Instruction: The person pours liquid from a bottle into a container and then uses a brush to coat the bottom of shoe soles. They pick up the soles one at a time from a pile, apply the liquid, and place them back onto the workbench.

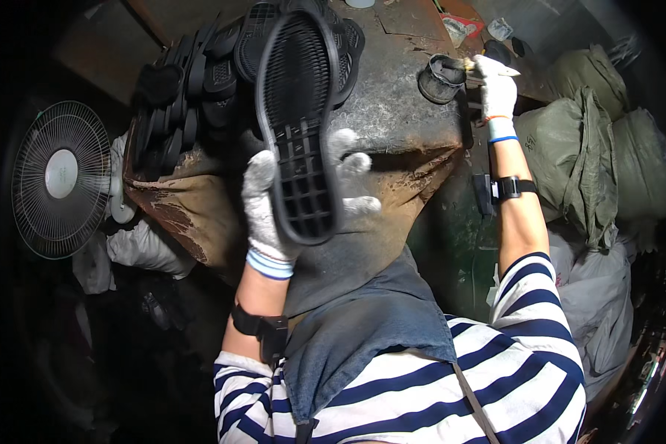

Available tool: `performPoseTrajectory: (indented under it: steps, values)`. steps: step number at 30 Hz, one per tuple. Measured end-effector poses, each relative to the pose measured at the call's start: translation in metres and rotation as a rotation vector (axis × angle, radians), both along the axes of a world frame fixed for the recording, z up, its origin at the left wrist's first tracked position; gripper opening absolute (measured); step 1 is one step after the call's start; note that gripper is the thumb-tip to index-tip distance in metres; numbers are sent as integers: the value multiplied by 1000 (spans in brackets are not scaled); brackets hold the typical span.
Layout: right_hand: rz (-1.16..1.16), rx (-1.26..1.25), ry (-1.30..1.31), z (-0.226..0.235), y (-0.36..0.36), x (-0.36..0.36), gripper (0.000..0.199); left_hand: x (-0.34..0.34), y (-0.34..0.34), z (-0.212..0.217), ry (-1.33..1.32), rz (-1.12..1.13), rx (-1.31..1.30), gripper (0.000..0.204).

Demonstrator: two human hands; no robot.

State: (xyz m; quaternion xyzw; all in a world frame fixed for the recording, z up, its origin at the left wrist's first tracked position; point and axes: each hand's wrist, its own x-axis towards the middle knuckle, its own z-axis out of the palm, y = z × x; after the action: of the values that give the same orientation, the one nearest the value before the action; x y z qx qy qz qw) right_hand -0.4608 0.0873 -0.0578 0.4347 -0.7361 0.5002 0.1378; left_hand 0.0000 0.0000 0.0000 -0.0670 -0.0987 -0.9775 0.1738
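Observation:
My gloved left hand (262, 200) grips a black shoe sole (301, 133) from behind, thumb along its left edge and fingertips showing past its right edge. The sole is held up over my lap, its ridged and gridded hollow face toward me. At the far right, my gloved right hand (498, 95) is closed on a brush (508, 70) with a pale handle. The brush's other end reaches to the mouth of a dark, crusted round pot (439, 83), which stands near the right edge of the worktable (392, 111).
Several black soles (189, 92) are piled on the table's left and far side. A white fan (61, 174) stands at the left. Green sacks (570, 155) and a pale plastic bag (596, 303) lie at the right. A worn brown cover (414, 185) hangs over the table's front edge.

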Motion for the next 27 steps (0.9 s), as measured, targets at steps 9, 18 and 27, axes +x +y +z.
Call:
performPoseTrajectory:
  steps: [9,18,27]
  values:
    - [178,-283,-100,59,26,79,30,-55,13,-33,-12,-173,119,72]
    - [35,38,618,29,-9,137,26,-44,15,-56,-128,-254,108,67]
    - [471,91,-100,54,25,245,17,-44,12,-66,-26,-164,143,61]
